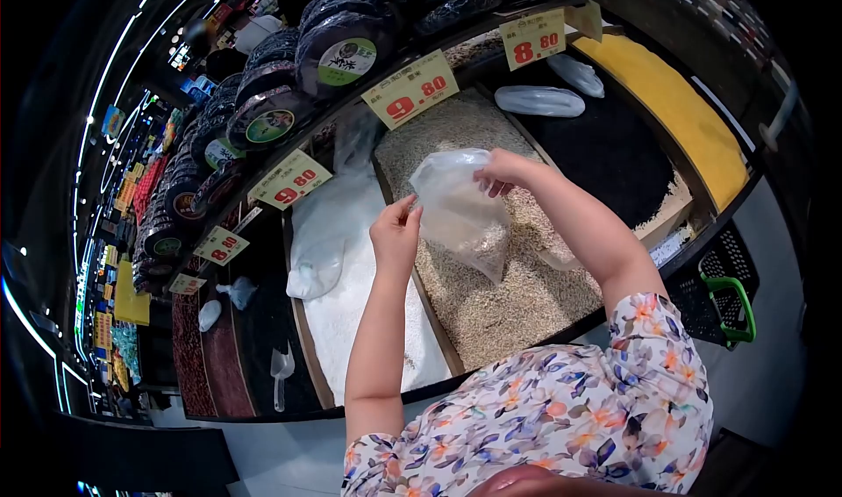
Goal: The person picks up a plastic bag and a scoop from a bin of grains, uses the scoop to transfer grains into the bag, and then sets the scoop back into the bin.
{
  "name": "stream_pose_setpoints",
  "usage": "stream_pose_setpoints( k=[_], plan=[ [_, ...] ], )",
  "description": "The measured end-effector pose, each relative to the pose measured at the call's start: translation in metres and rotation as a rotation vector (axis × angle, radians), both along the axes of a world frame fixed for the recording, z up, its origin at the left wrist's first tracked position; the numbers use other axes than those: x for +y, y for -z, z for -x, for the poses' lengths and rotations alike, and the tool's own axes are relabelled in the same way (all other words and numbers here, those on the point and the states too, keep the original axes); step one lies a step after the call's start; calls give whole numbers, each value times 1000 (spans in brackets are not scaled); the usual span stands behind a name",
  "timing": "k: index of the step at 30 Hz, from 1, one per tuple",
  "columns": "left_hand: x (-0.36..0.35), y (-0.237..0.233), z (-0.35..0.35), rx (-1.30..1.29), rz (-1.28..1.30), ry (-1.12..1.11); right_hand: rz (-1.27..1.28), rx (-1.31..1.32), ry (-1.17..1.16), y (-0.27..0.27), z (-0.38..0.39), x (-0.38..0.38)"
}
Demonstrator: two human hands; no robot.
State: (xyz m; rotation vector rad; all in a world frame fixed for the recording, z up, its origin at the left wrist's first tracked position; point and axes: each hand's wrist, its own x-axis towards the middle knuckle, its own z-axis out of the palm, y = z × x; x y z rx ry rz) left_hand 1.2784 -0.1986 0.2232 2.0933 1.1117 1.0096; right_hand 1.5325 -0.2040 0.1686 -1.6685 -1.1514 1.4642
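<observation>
A clear plastic bag (452,200) hangs above a bin of pale brown grain (504,317), with some grain gathered in its pointed lower corner. My right hand (510,172) grips the bag's upper right edge, fingers curled. At the bag's left edge, the thumb and forefinger of my left hand (396,230) are pinched together on the plastic. Behind the bag lies greyer grain (447,128). Left of it, a bin of white grain (373,339) is partly covered by a heap of clear plastic bags (329,225).
Dark grain (605,146) and yellow grain (675,111) fill bins on the right, with rolled plastic bags (539,101) on the dark one. A scoop (281,374) lies at left. Price signs (410,89) and round wrapped packages (342,50) line the back. A green-handled basket (728,308) stands right.
</observation>
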Motion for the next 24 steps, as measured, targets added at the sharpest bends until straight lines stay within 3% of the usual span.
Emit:
stream_pose_setpoints(
  k=[5, 7, 9, 11, 13, 14, 17, 20, 24],
  plan=[
    [-20, 20, 6, -151, 125, -100, 36, 79, 82, 0, 3, -8],
    [-25, 21, 9, -52, 140, -134, 43, 81, 84, -1, 6, -9],
    [-31, 23, 10, 384, 288, -97, 55, 84, 90, 1, 9, -10],
    [-32, 44, 9, 349, 281, -66, 38, 98, 86, 5, 11, -11],
    [-36, 47, 2, 522, 202, -29, 33, 97, 84, 6, 14, -13],
    [-30, 67, 3, 478, 169, -13, 22, 99, 82, 7, 16, -13],
    [-33, 71, -3, 380, 177, -11, 10, 92, 84, 7, 19, -16],
    [-26, 85, -4, 467, 241, -35, -2, 110, 142, 6, 20, -20],
    [-23, 77, -1, 335, 366, 53, -20, 104, 223, 7, 17, -23]
  ],
)
